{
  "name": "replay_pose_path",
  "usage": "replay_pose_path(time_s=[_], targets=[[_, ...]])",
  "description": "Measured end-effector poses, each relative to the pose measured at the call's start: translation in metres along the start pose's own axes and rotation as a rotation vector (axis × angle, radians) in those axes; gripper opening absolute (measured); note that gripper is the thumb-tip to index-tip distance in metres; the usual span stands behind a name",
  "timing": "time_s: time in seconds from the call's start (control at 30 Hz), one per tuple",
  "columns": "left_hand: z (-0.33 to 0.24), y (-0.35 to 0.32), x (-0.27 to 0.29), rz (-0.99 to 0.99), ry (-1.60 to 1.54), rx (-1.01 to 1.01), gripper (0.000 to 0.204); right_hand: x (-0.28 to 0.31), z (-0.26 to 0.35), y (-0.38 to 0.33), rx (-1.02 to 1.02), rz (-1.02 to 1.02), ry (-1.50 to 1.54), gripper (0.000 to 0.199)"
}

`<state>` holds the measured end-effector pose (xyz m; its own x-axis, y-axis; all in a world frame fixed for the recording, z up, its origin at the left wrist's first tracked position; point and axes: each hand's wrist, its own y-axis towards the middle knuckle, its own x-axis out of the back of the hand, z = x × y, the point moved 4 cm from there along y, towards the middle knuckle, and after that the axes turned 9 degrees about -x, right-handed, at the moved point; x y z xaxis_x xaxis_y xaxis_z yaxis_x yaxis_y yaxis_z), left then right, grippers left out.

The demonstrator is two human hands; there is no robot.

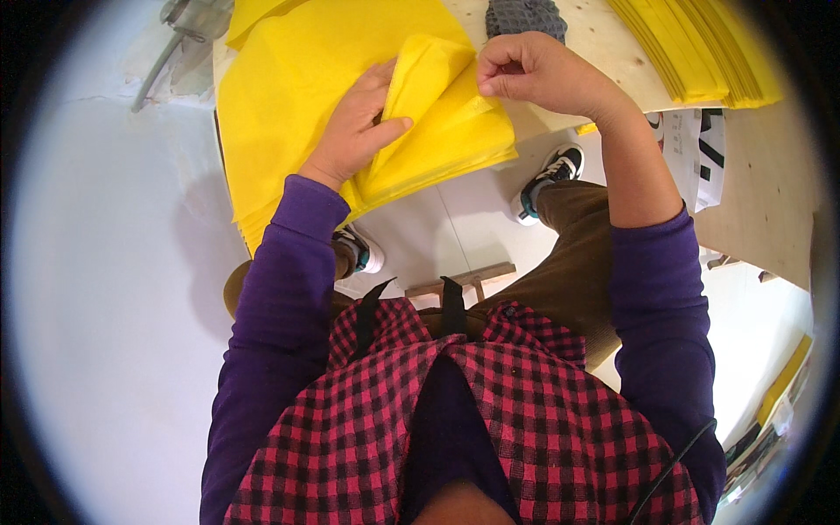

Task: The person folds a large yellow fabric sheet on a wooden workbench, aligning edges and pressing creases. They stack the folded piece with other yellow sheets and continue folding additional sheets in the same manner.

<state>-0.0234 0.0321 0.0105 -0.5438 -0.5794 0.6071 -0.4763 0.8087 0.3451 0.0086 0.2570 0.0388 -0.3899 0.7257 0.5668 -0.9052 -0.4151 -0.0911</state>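
A stack of thin yellow fabric sheets (280, 96) lies on the table, hanging over its near edge. Its top layer is lifted into a loose folded flap (429, 74). My left hand (360, 127) rests flat on the stack at the flap's left side, fingers stretched, thumb apart and over the flap's edge; the fingertips are partly hidden by the fabric. At the right edge of the flap, my right hand (542, 77) is closed in a pinch with thumb and forefinger together. Whether fabric is caught between these fingertips I cannot make out.
A dark grey textured cloth item (525, 17) lies just beyond my right hand. Further right, a pile of folded yellow fabric (700, 52) sits on the light wooden table (604, 61). A white printed bag (709, 162) hangs below the edge. My shoes (556, 171) are under the table.
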Motion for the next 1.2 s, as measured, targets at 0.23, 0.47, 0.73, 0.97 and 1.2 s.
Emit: replay_pose_path(time_s=[0.23,0.47,0.73,0.97,1.2], targets=[[-0.004,0.002,0.001,0.013,0.105,-0.087,0.051,0.002,0.012,0.011,0.033,-0.12,-0.044,0.014],[-0.008,0.002,0.0,0.013,0.18,-0.116,0.056,-0.004,0.007,0.025,-0.004,-0.235,-0.106,0.018],[-0.005,0.002,-0.001,-0.013,0.028,-0.025,0.047,0.025,-0.011,0.008,-0.149,-0.405,-0.087,0.015],[-0.004,0.0,0.0,-0.018,0.027,0.001,0.048,0.028,-0.071,-0.008,-0.206,-0.423,-0.414,0.024],[-0.006,0.001,-0.001,-0.008,0.034,0.007,0.049,0.02,-0.078,-0.004,-0.206,-0.584,-0.464,0.027]])
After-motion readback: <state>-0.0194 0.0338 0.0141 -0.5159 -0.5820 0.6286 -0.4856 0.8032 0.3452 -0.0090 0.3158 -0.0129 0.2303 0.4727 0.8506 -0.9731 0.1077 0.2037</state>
